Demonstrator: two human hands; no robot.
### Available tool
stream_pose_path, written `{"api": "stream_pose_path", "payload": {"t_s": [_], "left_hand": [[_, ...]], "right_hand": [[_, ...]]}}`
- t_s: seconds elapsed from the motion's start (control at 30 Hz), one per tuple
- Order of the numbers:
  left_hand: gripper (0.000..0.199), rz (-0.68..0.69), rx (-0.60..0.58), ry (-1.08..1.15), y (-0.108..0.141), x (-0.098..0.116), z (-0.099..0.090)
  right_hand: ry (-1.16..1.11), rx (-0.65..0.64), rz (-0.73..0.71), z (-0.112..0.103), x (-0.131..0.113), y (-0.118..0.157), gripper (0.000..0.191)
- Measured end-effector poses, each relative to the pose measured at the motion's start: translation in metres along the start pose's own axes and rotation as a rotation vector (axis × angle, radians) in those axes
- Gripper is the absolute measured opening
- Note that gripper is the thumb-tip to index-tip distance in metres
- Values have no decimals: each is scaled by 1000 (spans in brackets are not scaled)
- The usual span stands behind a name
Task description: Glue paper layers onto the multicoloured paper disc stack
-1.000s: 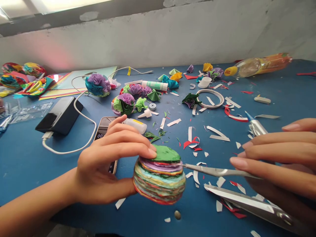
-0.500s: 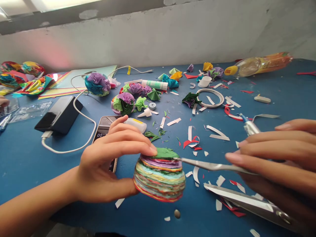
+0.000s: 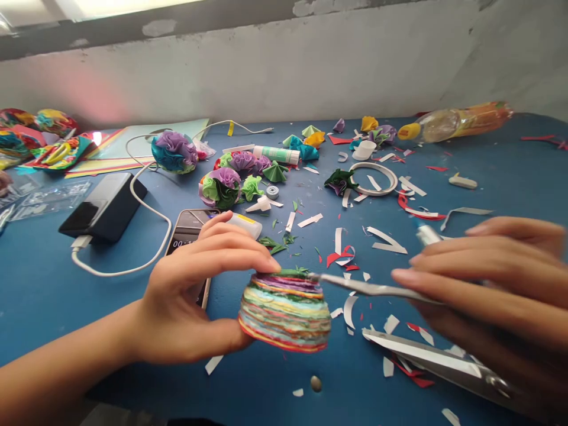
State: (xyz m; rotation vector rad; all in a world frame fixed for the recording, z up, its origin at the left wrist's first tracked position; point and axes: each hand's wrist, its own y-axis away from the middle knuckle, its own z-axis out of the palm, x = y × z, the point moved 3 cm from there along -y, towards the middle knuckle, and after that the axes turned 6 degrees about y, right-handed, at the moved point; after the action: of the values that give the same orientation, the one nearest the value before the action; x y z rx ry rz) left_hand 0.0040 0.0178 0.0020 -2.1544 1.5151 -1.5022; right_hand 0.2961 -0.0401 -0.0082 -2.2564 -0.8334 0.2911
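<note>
Tilts the stack (image 3: pixel 286 310) farther than in the frame a second earlier, with its green top (image 3: pixel 290 273) now nearly edge-on; brings the right hand (image 3: pixel 497 284) and the tool (image 3: pixel 368 288) leftward and slightly up.

Clamps the stack in the left hand (image 3: pixel 195 296), with forefinger on the green top, thumb at the lower left side and remaining fingers fanned out behind. Places the stack in front of the phone (image 3: pixel 189 219), over the blue table (image 3: pixel 248 390); cannot tell whether touching it. Displays many coloured layers along the side, with red at the base.

Pinches the tool in the right hand, fingers close together, thumb hidden. Sets the tool's tip at the right end of the green top; too blurred to tell contact. Shows a blue-tipped tube (image 3: pixel 429 235) just beyond the right fingertips; cannot tell how gripped.

Includes scissors (image 3: pixel 426 355) below the right hand, among paper scraps (image 3: pixel 388 367), and a small bead (image 3: pixel 316 383) in front of the stack. Shows farther back a small bottle (image 3: pixel 246 225), a nozzle (image 3: pixel 258 205), ruffled paper balls (image 3: pixel 175 151), a glue stick (image 3: pixel 277 155), a white ring (image 3: pixel 390 180) and, at far right, a drink bottle (image 3: pixel 465 121) lying on its side.
</note>
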Motion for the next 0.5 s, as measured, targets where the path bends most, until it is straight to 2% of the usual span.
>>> {"api": "stream_pose_path", "payload": {"t_s": [0.1,0.4,0.5], "left_hand": [[47,2,11,30,1,0,1],[48,-23,68,156,2,-7,5],[47,-65,84,201,1,-8,6]], "right_hand": [[15,3,42,-1,-1,-2,18],[-53,19,0,1,-2,-2,18],[-48,18,41,-1,3,2,19]]}}
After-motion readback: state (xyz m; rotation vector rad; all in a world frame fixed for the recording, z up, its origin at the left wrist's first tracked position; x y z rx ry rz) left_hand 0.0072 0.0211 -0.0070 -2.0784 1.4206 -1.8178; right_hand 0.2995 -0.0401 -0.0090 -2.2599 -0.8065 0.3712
